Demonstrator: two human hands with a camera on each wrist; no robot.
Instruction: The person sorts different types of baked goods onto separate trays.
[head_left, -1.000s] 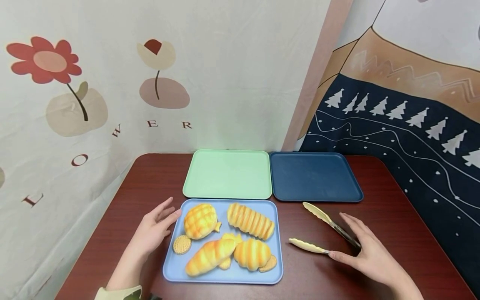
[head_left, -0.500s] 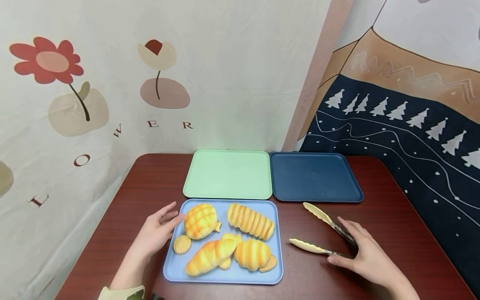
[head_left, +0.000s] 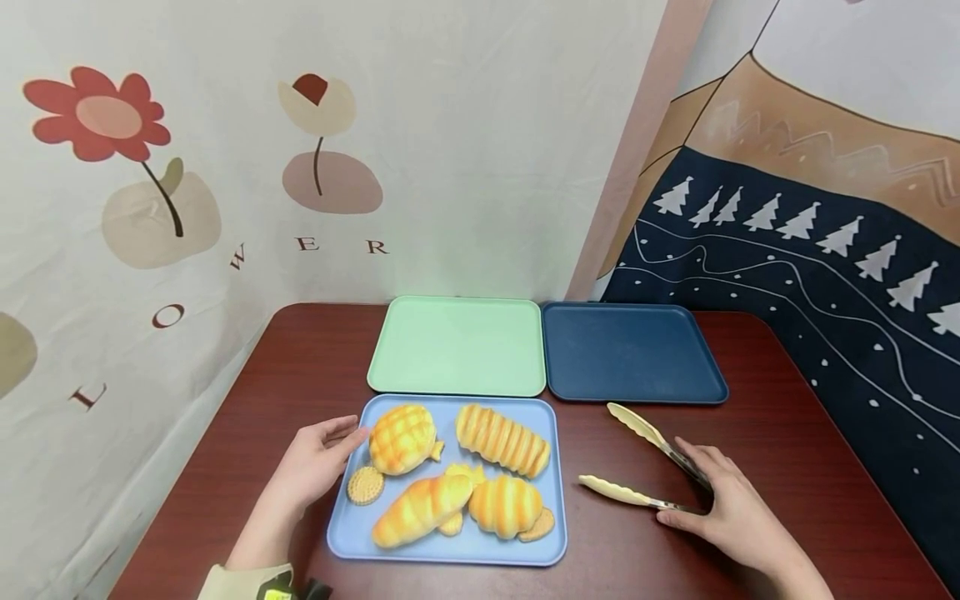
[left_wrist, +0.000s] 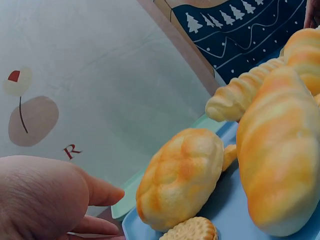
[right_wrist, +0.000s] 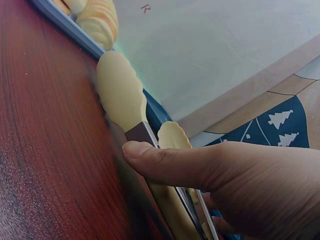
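Note:
In the head view my left hand (head_left: 311, 462), fingers nearly straight, is at the left rim of the light blue tray (head_left: 450, 557); whether it touches cannot be told. Nearest to it are a round crosshatched bread (head_left: 402, 440) and a round biscuit (head_left: 365, 486). The tray also bears a ridged long bread (head_left: 502, 440), a smooth long roll (head_left: 420, 512), a croissant-like bread (head_left: 506, 507) and an oval biscuit (head_left: 538, 525). My right hand (head_left: 738, 517) holds metal tongs with cream tips (head_left: 617, 491), thumb on one arm (right_wrist: 160, 159). The tongs' arms are spread apart.
Behind the blue tray stand a light green tray (head_left: 457, 346) and a dark blue tray (head_left: 633, 350), side by side. All lie on a dark red wooden table (head_left: 330, 350). A printed curtain (head_left: 480, 150) hangs along the table's back edge.
My left hand has shifted slightly right, closer to the crosshatched bread. My right hand has settled nearer the tongs' arms, its fingers a little closer in. The breads and trays stay put.

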